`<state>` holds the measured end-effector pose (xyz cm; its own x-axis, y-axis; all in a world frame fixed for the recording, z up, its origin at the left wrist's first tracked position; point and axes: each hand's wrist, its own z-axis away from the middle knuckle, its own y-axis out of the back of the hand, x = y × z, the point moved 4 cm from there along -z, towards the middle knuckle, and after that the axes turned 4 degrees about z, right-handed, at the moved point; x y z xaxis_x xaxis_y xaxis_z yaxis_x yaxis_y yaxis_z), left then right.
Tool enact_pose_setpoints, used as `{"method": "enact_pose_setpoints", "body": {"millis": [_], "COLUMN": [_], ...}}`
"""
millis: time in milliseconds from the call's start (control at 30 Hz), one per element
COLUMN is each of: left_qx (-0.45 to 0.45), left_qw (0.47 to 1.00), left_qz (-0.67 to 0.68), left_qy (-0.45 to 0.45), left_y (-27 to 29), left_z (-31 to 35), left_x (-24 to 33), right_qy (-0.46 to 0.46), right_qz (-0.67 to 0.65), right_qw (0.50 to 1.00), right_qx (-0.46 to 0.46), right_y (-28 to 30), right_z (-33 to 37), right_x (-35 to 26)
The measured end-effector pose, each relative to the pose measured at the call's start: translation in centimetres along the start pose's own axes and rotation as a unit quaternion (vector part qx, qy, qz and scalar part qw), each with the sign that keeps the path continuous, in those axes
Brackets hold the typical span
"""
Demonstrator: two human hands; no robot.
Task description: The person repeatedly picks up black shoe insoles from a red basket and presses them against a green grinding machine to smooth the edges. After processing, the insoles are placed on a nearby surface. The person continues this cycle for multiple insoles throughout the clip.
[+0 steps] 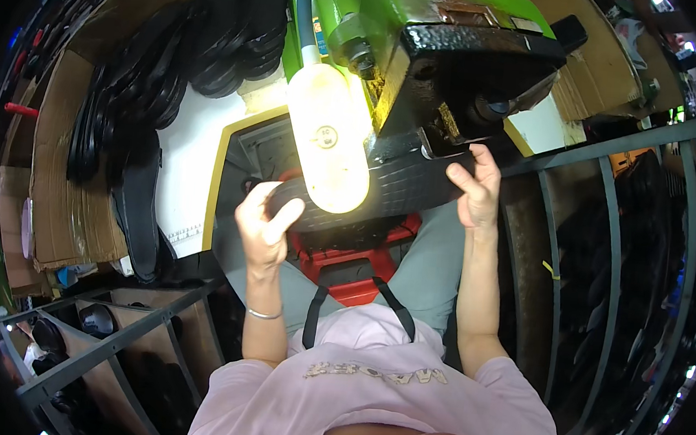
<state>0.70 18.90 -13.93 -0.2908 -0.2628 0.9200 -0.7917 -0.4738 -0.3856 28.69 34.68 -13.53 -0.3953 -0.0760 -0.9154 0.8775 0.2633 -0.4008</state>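
Note:
A long black shoe sole point(404, 181) with a gridded surface lies crosswise under the head of a green and black machine point(474, 72). My left hand point(265, 231) grips its left end, thumb on the near side and fingers curled at the edge. At the other end, my right hand point(477, 191) holds the sole between thumb and fingers, close beneath the machine's metal foot point(443, 146). A bright oval lamp point(327, 146) hangs in front and hides part of the sole's middle.
Stacks of black soles point(142, 79) fill a cardboard box point(77, 229) on the left, beside a white tabletop point(184, 172) with yellow edging. Metal rack rails point(617, 230) stand at right and more rails point(110, 334) at lower left. A red stool point(352, 267) shows between my legs.

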Motion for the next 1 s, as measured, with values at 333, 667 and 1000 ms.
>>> {"method": "enact_pose_setpoints", "body": {"millis": [333, 667, 1000], "left_qx": [-0.159, -0.063, -0.042], "left_qw": [0.967, 0.968, 0.995], "left_qz": [-0.129, -0.217, -0.068], "left_qy": [0.15, -0.108, -0.055], "left_y": [0.2, -8.5, -9.1], "left_z": [5.4, 0.3, 2.1], "left_x": [-4.6, -5.4, -4.7], "right_qy": [0.098, -0.171, -0.17], "right_qz": [0.311, 0.209, 0.02], "right_qw": [0.943, 0.956, 0.947], "right_qx": [-0.059, -0.112, 0.271], "right_y": [-6.5, -1.1, 10.3], "right_z": [0.1, 12.3, 8.1], "right_x": [3.0, 10.5, 3.0]}}
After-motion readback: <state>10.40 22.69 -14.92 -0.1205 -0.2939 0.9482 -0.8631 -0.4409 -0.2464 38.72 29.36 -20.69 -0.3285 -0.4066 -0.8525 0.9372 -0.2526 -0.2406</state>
